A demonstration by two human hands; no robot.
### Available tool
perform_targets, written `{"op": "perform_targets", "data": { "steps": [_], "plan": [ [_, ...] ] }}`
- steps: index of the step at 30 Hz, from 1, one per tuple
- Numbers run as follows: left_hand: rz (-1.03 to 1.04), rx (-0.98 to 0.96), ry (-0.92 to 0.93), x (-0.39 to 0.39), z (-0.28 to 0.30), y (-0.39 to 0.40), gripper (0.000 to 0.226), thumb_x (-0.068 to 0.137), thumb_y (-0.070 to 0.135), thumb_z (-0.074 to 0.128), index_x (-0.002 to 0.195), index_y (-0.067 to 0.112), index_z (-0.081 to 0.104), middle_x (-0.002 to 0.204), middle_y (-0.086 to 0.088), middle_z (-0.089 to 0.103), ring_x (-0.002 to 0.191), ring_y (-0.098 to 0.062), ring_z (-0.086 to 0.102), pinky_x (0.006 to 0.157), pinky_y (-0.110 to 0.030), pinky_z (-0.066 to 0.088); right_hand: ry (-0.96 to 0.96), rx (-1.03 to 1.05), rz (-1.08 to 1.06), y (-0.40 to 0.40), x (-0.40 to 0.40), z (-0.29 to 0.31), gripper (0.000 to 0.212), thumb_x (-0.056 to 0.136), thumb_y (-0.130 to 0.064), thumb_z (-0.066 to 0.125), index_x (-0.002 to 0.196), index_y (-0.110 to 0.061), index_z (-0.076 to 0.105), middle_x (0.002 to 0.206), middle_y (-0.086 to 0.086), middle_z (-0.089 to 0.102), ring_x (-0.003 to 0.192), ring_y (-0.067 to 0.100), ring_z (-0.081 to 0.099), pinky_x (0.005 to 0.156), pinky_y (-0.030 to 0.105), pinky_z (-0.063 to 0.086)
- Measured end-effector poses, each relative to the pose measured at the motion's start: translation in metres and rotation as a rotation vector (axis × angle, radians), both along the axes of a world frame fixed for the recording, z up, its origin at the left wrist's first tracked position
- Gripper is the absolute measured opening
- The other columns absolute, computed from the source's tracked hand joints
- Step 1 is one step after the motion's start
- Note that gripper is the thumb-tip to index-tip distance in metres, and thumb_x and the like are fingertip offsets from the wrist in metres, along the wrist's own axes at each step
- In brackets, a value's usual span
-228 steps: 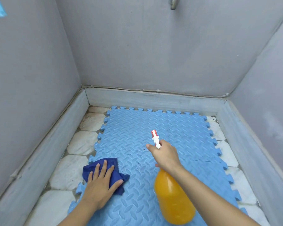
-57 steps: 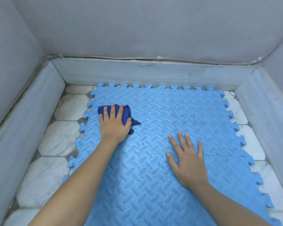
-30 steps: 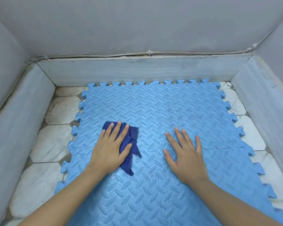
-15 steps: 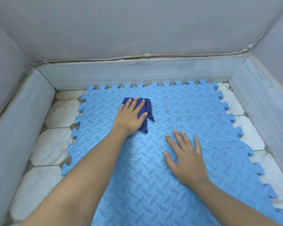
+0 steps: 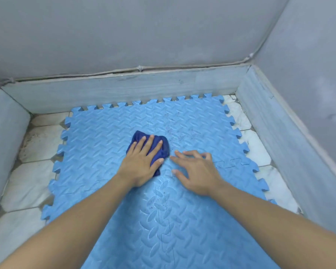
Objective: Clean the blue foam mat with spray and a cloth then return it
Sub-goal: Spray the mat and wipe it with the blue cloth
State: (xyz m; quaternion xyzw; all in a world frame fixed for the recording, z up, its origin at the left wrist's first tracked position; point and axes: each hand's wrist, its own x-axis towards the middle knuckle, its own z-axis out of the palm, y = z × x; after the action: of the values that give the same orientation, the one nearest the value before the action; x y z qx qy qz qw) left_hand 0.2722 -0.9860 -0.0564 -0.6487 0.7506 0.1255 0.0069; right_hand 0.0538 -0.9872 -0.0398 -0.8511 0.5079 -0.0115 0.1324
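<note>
The blue foam mat (image 5: 105,144), made of interlocking ridged tiles, lies flat on the floor and fills most of the view. My left hand (image 5: 139,166) presses a dark blue cloth (image 5: 161,146) flat onto the mat near its middle. My right hand (image 5: 197,171) rests just to the right, fingers spread and slightly curled, fingertips on the mat, holding nothing. Dark specks mark the mat beyond the cloth (image 5: 182,131). The spray bottle is out of view.
White hexagonal floor tiles (image 5: 33,171) show along the mat's left and right sides. A low grey curb (image 5: 124,90) and grey walls close in the back, left and right. A thin cable (image 5: 140,68) runs along the curb's top.
The left hand has slid the cloth from the far left part of the mat toward the middle, close to the right hand. The right hand's fingers have curled a little. The spray bottle left the right hand earlier.
</note>
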Motion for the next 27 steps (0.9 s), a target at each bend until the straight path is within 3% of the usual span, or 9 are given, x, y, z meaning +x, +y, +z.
{"op": "perform_targets", "data": {
  "steps": [5, 8, 11, 15, 18, 20, 22, 25, 27],
  "plan": [
    [0.110, -0.045, 0.052, 0.013, -0.011, -0.022, 0.071, 0.085, 0.066, 0.003, 0.151, 0.039, 0.004, 0.161, 0.009, -0.003, 0.148, -0.017, -0.004, 0.119, -0.039, 0.001, -0.034, -0.123, -0.386, -0.038, -0.083, -0.021, 0.054, 0.097, -0.053, 0.019, 0.145, -0.039, 0.038, 0.158, -0.010, 0.030, 0.147, 0.014, 0.021, 0.120, 0.049, 0.005],
    [0.449, -0.091, 0.055, 0.044, -0.016, -0.072, 0.061, 0.098, 0.052, 0.024, 0.152, 0.028, 0.012, 0.161, -0.006, 0.009, 0.147, -0.027, 0.005, 0.118, -0.047, 0.006, -0.059, -0.162, -0.390, -0.037, -0.083, -0.030, 0.053, 0.097, -0.049, 0.024, 0.145, -0.033, 0.041, 0.157, -0.004, 0.033, 0.147, 0.015, 0.022, 0.121, 0.045, 0.007],
    [0.684, -0.036, 0.077, 0.029, -0.013, -0.110, 0.062, 0.098, 0.052, 0.022, 0.153, 0.025, 0.013, 0.161, -0.006, 0.008, 0.147, -0.029, 0.003, 0.118, -0.047, 0.003, -0.035, -0.205, -0.401, -0.040, -0.084, -0.031, 0.054, 0.097, -0.049, 0.027, 0.145, -0.029, 0.043, 0.157, -0.002, 0.032, 0.147, 0.016, 0.022, 0.121, 0.048, 0.007],
    [0.294, -0.149, 0.065, -0.071, -0.009, -0.118, 0.061, 0.097, 0.053, 0.014, 0.152, 0.026, 0.015, 0.161, -0.003, 0.011, 0.147, -0.025, 0.007, 0.118, -0.042, 0.001, -0.037, -0.218, -0.505, -0.042, -0.083, -0.035, 0.064, 0.093, -0.055, 0.029, 0.145, -0.020, 0.042, 0.158, 0.002, 0.031, 0.148, 0.018, 0.022, 0.119, 0.056, 0.007],
    [-0.116, -0.080, 0.069, -0.151, -0.003, -0.110, 0.072, 0.086, 0.060, 0.000, 0.152, 0.031, 0.012, 0.161, 0.003, 0.007, 0.148, -0.021, 0.002, 0.117, -0.039, -0.005, -0.017, -0.235, -0.540, -0.044, -0.081, -0.033, 0.070, 0.090, -0.056, 0.029, 0.144, -0.015, 0.045, 0.156, 0.002, 0.036, 0.146, 0.018, 0.028, 0.118, 0.058, 0.013],
    [-0.214, -0.032, 0.090, -0.159, 0.001, -0.114, 0.078, 0.080, 0.062, -0.005, 0.151, 0.035, 0.010, 0.161, 0.006, 0.005, 0.148, -0.017, 0.000, 0.118, -0.038, -0.005, -0.018, -0.228, -0.552, -0.042, -0.083, -0.033, 0.072, 0.089, -0.057, 0.029, 0.144, -0.013, 0.045, 0.155, 0.001, 0.037, 0.145, 0.016, 0.030, 0.118, 0.056, 0.013],
    [-0.084, -0.094, 0.106, -0.125, -0.004, -0.126, 0.075, 0.083, 0.061, -0.003, 0.151, 0.035, 0.011, 0.161, 0.007, 0.006, 0.148, -0.016, 0.001, 0.119, -0.038, 0.000, -0.029, -0.228, -0.552, -0.042, -0.085, -0.034, 0.073, 0.089, -0.058, 0.031, 0.145, -0.013, 0.045, 0.155, 0.000, 0.037, 0.145, 0.015, 0.029, 0.119, 0.052, 0.011],
    [0.327, -0.125, 0.074, -0.061, -0.011, -0.138, 0.059, 0.098, 0.052, 0.018, 0.152, 0.028, 0.014, 0.161, 0.000, 0.011, 0.148, -0.022, 0.006, 0.118, -0.043, 0.010, -0.033, -0.233, -0.536, -0.041, -0.084, -0.035, 0.072, 0.090, -0.056, 0.034, 0.143, -0.010, 0.047, 0.153, 0.002, 0.041, 0.143, 0.015, 0.033, 0.117, 0.050, 0.010],
    [0.447, -0.085, 0.013, -0.064, -0.009, -0.145, 0.060, 0.099, 0.049, 0.021, 0.153, 0.025, 0.012, 0.161, -0.002, 0.009, 0.147, -0.025, 0.004, 0.118, -0.044, 0.006, -0.028, -0.234, -0.533, -0.042, -0.083, -0.036, 0.071, 0.090, -0.055, 0.035, 0.142, -0.009, 0.048, 0.152, 0.002, 0.042, 0.143, 0.016, 0.034, 0.117, 0.050, 0.011]
  ]
}}
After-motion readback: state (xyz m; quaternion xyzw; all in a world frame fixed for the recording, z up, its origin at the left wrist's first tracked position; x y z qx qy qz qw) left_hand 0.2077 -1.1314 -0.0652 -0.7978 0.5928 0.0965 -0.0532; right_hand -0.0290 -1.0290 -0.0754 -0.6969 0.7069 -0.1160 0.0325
